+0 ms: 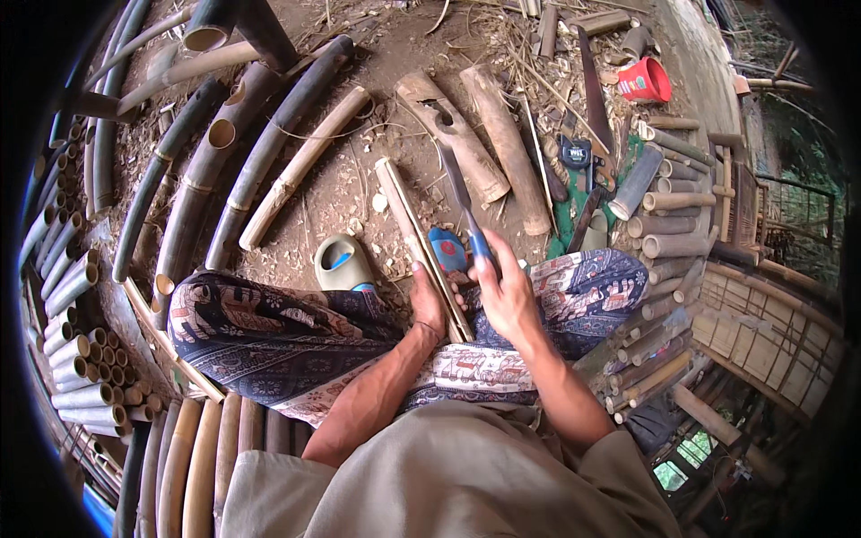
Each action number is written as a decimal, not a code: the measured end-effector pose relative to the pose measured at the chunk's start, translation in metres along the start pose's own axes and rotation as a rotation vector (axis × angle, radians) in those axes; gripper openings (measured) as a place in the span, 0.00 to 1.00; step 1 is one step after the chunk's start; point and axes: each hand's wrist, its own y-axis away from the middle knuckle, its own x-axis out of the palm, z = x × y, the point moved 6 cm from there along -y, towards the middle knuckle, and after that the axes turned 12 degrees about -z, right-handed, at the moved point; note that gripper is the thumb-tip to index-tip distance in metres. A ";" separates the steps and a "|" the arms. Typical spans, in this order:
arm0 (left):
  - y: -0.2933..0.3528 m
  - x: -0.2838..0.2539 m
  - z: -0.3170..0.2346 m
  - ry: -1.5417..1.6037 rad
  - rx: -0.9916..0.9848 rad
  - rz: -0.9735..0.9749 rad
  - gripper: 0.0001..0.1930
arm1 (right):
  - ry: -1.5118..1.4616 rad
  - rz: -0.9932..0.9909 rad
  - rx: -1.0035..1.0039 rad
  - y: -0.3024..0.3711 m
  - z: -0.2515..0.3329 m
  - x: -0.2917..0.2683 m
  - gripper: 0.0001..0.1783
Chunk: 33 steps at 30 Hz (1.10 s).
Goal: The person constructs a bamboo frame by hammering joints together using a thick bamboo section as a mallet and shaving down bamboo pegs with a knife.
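Observation:
My left hand (428, 303) is wrapped round a split length of bamboo (401, 208), which slants across my lap with its far end over the dirt floor. A dark lengthwise gap runs along this piece. Just to its right, my right hand (507, 294) grips the blue handle of a knife (460, 190). The long dark blade points away from me and up to the left, apart from the bamboo. Between bamboo and knife hand shows a blue and red shoe tip (447, 248). An olive clog (343, 264) is left of the bamboo.
Two thick bamboo logs (507, 148) lie ahead, one with a carved hole. At right are a handsaw (594, 94), a tape measure (574, 154) and a red bucket (644, 81). Bamboo poles (278, 148) lie to the left; cut tubes (677, 244) are stacked right.

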 end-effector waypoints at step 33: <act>-0.020 -0.002 0.000 -0.155 0.235 -0.080 0.35 | 0.232 -0.048 -0.308 -0.008 -0.025 0.068 0.20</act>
